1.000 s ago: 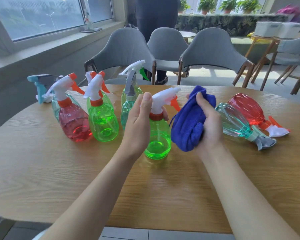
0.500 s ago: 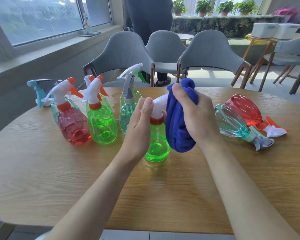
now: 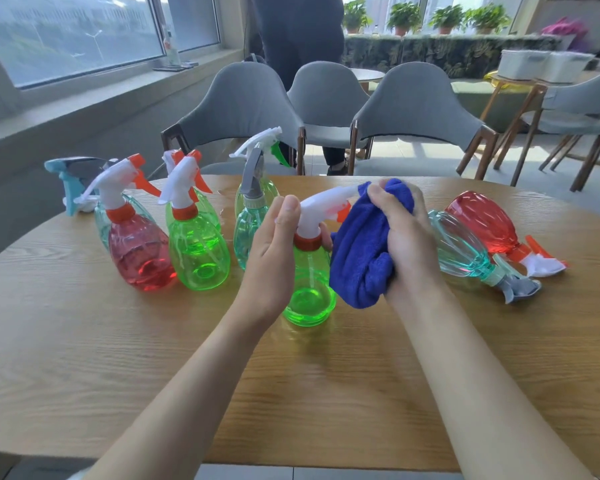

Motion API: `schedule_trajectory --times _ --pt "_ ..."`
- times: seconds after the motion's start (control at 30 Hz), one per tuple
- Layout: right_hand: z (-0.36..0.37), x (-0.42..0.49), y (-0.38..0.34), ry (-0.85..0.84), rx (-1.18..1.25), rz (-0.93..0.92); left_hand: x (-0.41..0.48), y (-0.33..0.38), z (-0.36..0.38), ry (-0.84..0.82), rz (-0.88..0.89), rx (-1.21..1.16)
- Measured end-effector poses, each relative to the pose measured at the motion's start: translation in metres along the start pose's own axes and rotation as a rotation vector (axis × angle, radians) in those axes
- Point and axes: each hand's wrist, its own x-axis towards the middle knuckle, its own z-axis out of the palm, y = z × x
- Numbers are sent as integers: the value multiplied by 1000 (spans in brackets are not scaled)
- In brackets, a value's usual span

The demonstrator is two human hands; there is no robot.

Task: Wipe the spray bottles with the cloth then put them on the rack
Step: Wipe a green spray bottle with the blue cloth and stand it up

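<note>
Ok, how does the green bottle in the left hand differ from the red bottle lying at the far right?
The held green bottle is upright; the far-right red bottle lies on its side. The left hand grips the green one's neck while the right hand presses the blue cloth on its nozzle; no hand is on the red one. Both have white spray heads with orange triggers.

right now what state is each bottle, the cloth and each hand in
held green bottle, upright on the table, neck gripped by left hand
blue cloth, bunched in right hand, over the spray head tip
standing red bottle, upright, untouched
standing green bottle, upright, untouched
standing teal bottle, upright, untouched
lying teal bottle, on its side
lying red bottle, on its side
</note>
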Motion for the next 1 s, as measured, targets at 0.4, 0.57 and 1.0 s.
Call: schedule_trajectory --times 0.4,0.57,1.0 --pt "19 -10 -19 -161 -433 -279 0 -4 2 153 -82 -20" --pt "12 -12 -20 -299 -358 -226 -3 2 6 141 -40 38" --pt "11 -3 -12 -91 -487 -433 -2 1 9 117 -16 27"
